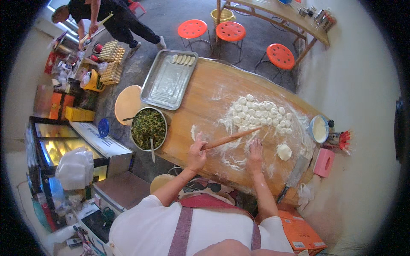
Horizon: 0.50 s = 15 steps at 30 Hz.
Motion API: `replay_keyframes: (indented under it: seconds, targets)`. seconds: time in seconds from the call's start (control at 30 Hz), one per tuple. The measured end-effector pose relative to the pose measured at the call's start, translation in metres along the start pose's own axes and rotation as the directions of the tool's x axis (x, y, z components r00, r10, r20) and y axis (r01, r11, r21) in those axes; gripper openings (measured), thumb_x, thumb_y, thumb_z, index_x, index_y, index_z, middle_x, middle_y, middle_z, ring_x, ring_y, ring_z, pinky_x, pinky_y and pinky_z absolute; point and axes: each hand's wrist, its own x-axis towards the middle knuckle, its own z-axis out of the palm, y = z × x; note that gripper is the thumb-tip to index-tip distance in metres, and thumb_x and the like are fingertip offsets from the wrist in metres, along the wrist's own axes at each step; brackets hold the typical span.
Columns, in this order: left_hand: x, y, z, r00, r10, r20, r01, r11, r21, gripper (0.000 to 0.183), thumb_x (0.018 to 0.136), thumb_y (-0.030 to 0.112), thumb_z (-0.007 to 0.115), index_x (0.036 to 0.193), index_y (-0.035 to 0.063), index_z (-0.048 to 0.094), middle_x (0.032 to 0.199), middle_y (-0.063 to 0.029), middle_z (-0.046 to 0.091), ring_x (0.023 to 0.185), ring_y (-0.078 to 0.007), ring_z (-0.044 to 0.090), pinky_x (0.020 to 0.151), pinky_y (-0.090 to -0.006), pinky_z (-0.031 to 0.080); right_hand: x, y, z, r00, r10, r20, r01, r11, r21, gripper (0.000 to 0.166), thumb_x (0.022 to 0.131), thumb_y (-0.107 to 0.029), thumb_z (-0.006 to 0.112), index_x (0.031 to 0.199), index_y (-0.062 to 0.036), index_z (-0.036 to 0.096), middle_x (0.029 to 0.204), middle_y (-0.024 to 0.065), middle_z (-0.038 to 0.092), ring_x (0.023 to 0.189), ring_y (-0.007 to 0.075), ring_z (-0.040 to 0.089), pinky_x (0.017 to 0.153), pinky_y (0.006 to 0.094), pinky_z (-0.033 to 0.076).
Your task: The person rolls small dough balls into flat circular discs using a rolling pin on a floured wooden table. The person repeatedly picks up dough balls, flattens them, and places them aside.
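Observation:
My left hand [197, 154] grips the near end of a wooden rolling pin [232, 138], which slants over the board toward the upper right. My right hand [255, 156] lies palm down with fingers stretched out on the floured wooden work table [205, 88], just below the pin's far end. Whether dough is under that palm is hidden. Beyond the pin sit many small floured dough pieces [256, 112] in a cluster. A larger round of dough [284, 152] rests right of my right hand. Loose flour [235, 163] is smeared between my hands.
On the left stand a bowl of chopped green filling [149, 128] with a spatula and a metal tray [166, 84] holding several dumplings [184, 60]. At right are a flour bowl [319, 128] and pink tissue box [323, 162]. Red stools [230, 31] stand beyond; another person [112, 19] works upper left.

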Motion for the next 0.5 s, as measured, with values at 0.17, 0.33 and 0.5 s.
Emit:
replay_keyframes:
  seconds: [0.17, 0.33, 0.5]
  targets:
    - [0.007, 0.007, 0.006, 0.996, 0.087, 0.017, -0.086, 0.995, -0.055, 0.032, 0.077, -0.004, 0.067, 0.107, 0.0043, 0.065, 0.140, -0.0283, 0.059, 0.119, -0.0428, 0.062, 0.093, -0.0445, 0.049, -0.012, 0.023, 0.010, 0.930, -0.350, 0.109, 0.330, 0.929, 0.169, 0.038, 0.088, -0.005, 0.064, 0.126, -0.0045, 0.061, 0.151, 0.0205, 0.051, 0.147, 0.0409, 0.041, 0.119, 0.0549, 0.035]
    - [0.016, -0.006, 0.014, 0.931, 0.317, 0.180, -0.335, 0.939, 0.082, 0.030, 0.084, 0.005, 0.070, 0.112, -0.0010, 0.062, 0.144, -0.0291, 0.054, 0.133, -0.0450, 0.053, 0.105, -0.0499, 0.044, -0.026, -0.010, -0.063, 0.990, 0.137, -0.032, -0.118, 0.931, 0.345, 0.038, 0.092, -0.007, 0.058, 0.129, -0.0043, 0.060, 0.150, 0.0197, 0.052, 0.144, 0.0417, 0.044, 0.120, 0.0545, 0.035]
    - [0.049, 0.021, 0.096, 0.714, 0.568, 0.410, -0.657, 0.745, 0.112, 0.057, 0.094, 0.031, 0.064, 0.135, -0.0052, 0.050, 0.160, -0.0277, 0.035, 0.147, -0.0456, 0.037, 0.121, -0.0528, 0.030, 0.004, -0.009, -0.031, 0.970, 0.221, -0.101, -0.233, 0.963, -0.134, 0.058, 0.094, -0.019, 0.057, 0.147, 0.0011, 0.047, 0.159, 0.0222, 0.040, 0.149, 0.0411, 0.035, 0.121, 0.0562, 0.026]
